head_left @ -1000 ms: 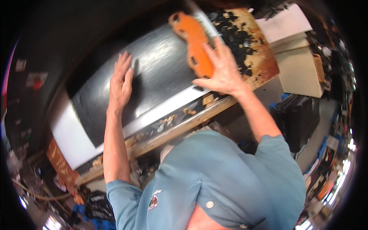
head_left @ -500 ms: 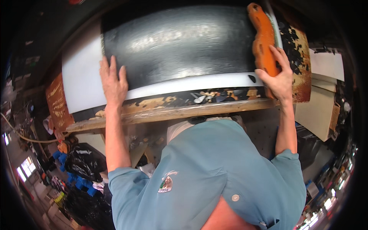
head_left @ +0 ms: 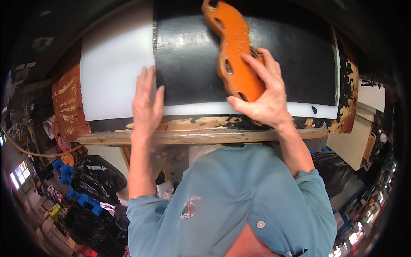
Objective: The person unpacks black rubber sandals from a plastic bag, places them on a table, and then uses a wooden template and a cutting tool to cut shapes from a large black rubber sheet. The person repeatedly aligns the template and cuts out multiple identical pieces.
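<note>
One worn wooden bench edge [head_left: 192, 137] runs nearest the body. Above it, the left hand [head_left: 145, 105] lies flat, fingers spread narrowly, on one white sheet [head_left: 115, 73] whose right part is coated glossy black. The right hand [head_left: 263, 96] grips one orange tool [head_left: 233, 51], long and wavy-edged with several oval holes, pressed on the black area.

left hand [head_left: 145, 100] flat (fingers extended), right hand [head_left: 263, 96] gripping

Even, bright light on the centre; glare sheens the black sheet [head_left: 205, 64] near 12 o'clock. Fisheye bends the bench [head_left: 192, 136] edge; rim dark, corners blurred.
</note>
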`<action>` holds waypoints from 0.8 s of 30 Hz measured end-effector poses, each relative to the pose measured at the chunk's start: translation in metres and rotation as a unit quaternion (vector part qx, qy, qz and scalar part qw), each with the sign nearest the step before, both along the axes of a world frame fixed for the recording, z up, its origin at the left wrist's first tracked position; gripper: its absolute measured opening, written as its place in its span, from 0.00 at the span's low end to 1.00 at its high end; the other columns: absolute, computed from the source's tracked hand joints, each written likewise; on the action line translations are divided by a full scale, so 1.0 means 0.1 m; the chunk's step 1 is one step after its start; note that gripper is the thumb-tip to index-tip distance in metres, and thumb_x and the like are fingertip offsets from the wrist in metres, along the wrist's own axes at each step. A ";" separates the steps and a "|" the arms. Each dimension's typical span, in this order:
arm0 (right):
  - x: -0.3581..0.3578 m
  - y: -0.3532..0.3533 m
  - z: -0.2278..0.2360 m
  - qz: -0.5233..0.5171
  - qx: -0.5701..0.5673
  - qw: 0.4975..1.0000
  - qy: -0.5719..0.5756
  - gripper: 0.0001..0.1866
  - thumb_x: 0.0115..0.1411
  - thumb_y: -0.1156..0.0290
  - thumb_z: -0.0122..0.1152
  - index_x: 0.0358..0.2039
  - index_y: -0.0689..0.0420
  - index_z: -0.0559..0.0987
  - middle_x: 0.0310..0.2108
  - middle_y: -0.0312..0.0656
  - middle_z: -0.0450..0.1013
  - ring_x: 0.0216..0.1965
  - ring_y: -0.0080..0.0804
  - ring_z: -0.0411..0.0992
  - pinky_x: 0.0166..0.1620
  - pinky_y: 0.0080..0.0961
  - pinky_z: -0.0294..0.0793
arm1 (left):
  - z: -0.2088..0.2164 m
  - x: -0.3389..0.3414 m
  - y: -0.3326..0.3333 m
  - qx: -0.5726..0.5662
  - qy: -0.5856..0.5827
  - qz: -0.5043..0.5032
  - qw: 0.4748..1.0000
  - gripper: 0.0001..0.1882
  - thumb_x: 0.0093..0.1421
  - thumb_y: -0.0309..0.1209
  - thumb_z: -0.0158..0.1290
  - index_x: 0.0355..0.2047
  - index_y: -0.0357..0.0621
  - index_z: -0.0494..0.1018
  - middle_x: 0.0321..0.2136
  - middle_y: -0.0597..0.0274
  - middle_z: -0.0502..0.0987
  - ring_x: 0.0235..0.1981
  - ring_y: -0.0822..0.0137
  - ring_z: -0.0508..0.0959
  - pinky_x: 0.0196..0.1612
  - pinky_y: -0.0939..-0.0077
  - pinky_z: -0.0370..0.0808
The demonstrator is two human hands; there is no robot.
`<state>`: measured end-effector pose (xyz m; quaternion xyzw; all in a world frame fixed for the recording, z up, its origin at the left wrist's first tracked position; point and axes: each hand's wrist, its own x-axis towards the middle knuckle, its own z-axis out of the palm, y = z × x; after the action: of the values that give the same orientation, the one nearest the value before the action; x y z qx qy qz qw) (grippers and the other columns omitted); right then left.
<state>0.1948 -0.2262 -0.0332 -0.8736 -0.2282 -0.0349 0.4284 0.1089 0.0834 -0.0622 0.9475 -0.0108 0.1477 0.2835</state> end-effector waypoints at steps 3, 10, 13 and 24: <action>0.06 0.47 -0.04 -0.005 -0.020 0.999 -0.033 0.45 0.34 0.56 0.78 0.57 0.61 0.83 0.61 0.66 0.67 0.58 0.62 0.69 0.56 0.54 0.78 | -0.14 -0.03 -0.03 0.035 -0.038 -0.003 0.999 0.30 0.64 0.17 0.59 0.67 0.35 0.69 0.63 0.44 0.76 0.68 0.36 0.71 0.71 0.40 0.66; 0.15 1.26 -0.22 -0.037 -0.052 0.995 -0.077 0.41 0.37 0.59 0.77 0.56 0.61 0.82 0.59 0.66 0.64 0.53 0.62 0.66 0.52 0.53 0.75 | -0.22 -0.01 -0.03 0.003 -0.062 0.005 0.998 0.32 0.64 0.16 0.57 0.69 0.33 0.64 0.62 0.43 0.77 0.67 0.35 0.72 0.70 0.37 0.66; 0.18 1.45 -0.26 -0.059 -0.037 0.990 -0.125 0.42 0.37 0.58 0.77 0.57 0.59 0.81 0.58 0.56 0.67 0.53 0.53 0.67 0.55 0.46 0.74 | -0.21 -0.01 -0.03 -0.012 -0.059 0.006 0.998 0.32 0.64 0.16 0.56 0.69 0.31 0.63 0.61 0.42 0.77 0.67 0.34 0.72 0.70 0.37 0.66; 0.23 1.61 -0.34 -0.050 -0.071 0.983 -0.160 0.42 0.39 0.59 0.77 0.57 0.61 0.79 0.56 0.52 0.69 0.56 0.58 0.64 0.56 0.52 0.71 | -0.23 0.00 -0.05 0.021 -0.071 -0.001 0.997 0.30 0.66 0.17 0.56 0.68 0.30 0.65 0.63 0.42 0.76 0.67 0.35 0.72 0.69 0.36 0.67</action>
<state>0.2180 -0.0648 -0.0676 -0.8952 -0.2518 -0.1790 0.3212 0.1089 0.0789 -0.0850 0.9402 -0.0349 0.2144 0.2624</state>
